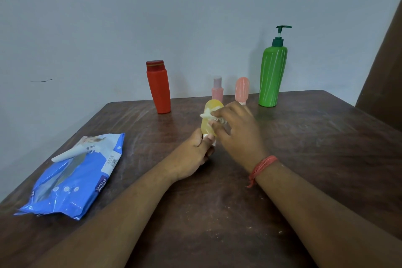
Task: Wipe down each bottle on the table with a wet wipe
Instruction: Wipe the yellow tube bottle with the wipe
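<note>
Head view is showing both hands meeting over the middle of the table (304,137). The left hand (193,154) is gripping the lower, capped end of a small yellow bottle (210,122), fingers curled round it and propping it up at a tilt, apparently just off the wood, though the hand is hiding the bottle's base. The right hand (237,135) is pinching a bunched white wet wipe (208,115) between thumb and fingertips and pressing it against the upper part of the bottle's body.

That bottle is looking light and translucent, probably thin squeezable plastic, so it is likely giving a little under pressure and turning slick once damp; holding it low by the stiffer cap end, as the left hand is doing, seems the sound choice, leaving the body free for wiping.

Further back, four more bottles are standing upright near the far edge: a red bottle (158,89) on the left, a small pink bottle (217,89) and a peach tube (242,89) just behind the hands, and a tall green pump bottle (273,74) on the right. The pump one is likely top-heavy and best steadied by its body. A blue wipes pack (76,178) is lying at the left, flap open.
</note>
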The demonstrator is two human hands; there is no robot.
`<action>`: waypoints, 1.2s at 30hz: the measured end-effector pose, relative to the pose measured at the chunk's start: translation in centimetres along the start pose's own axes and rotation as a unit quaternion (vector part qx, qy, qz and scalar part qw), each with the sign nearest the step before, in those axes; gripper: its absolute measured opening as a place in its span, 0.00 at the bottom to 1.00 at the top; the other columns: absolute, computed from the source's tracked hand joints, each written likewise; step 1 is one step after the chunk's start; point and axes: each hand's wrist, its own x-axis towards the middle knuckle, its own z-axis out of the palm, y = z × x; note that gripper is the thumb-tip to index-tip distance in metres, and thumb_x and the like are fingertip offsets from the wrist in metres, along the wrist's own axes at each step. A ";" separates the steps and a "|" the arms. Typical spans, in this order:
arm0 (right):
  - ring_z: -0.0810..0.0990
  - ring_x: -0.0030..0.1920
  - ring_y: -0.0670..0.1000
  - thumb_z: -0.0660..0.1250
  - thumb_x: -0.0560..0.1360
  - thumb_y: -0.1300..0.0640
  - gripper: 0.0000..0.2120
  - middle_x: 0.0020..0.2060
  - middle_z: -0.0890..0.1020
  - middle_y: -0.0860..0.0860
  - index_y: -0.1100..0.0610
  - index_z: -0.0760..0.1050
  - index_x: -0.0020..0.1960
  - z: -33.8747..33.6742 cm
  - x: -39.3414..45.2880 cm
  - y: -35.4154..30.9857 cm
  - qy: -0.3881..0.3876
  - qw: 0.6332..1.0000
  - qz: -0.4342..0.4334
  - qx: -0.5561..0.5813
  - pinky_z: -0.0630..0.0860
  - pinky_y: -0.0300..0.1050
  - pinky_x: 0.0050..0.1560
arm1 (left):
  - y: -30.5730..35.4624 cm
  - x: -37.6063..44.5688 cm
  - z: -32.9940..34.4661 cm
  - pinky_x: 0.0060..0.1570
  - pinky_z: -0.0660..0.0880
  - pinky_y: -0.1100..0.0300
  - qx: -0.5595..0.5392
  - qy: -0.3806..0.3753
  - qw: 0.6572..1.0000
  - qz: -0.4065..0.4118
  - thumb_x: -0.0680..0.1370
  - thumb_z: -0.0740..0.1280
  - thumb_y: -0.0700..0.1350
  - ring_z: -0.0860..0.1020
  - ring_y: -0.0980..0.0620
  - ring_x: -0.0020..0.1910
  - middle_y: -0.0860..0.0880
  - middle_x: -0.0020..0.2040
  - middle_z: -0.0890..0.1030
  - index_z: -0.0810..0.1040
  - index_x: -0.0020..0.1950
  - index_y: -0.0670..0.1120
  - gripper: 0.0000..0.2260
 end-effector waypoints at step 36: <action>0.75 0.50 0.53 0.65 0.76 0.56 0.06 0.47 0.80 0.50 0.56 0.79 0.51 -0.1 0.4 1.1 0.040 0.997 0.059 0.019 0.70 0.46 0.50 | -0.3 -0.1 -0.1 0.40 0.71 0.60 0.039 -0.014 0.999 0.024 0.86 0.52 0.56 0.70 0.61 0.32 0.53 0.43 0.76 0.68 0.58 0.51 0.11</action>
